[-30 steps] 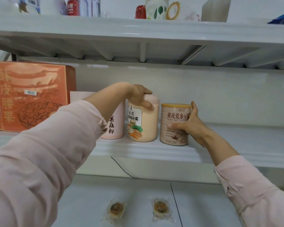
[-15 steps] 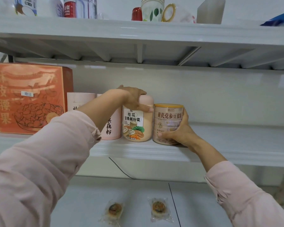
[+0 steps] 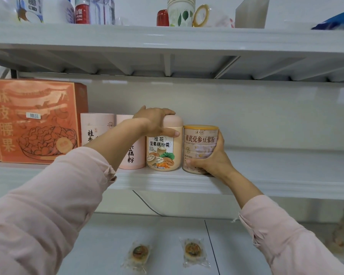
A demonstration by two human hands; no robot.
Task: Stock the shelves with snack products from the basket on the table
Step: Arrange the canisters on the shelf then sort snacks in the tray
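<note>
Gripping the pink jar [image 3: 163,153] by its cap in the curled left hand [image 3: 155,124], upright on the middle shelf [image 3: 266,185]. Clasping the soy-powder can [image 3: 200,141] low in the right hand [image 3: 214,161], upright, just beside the jar at 3 o'clock.

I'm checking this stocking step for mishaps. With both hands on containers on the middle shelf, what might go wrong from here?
1. The tin gripped by the right hand stands near the shelf's front edge; released there, it might tip off towards the wrapped pastries below.
2. The left hand holds the peach jar by its top; the jar stands close between the tin and a pink tube, so shifting it may knock either.
</note>
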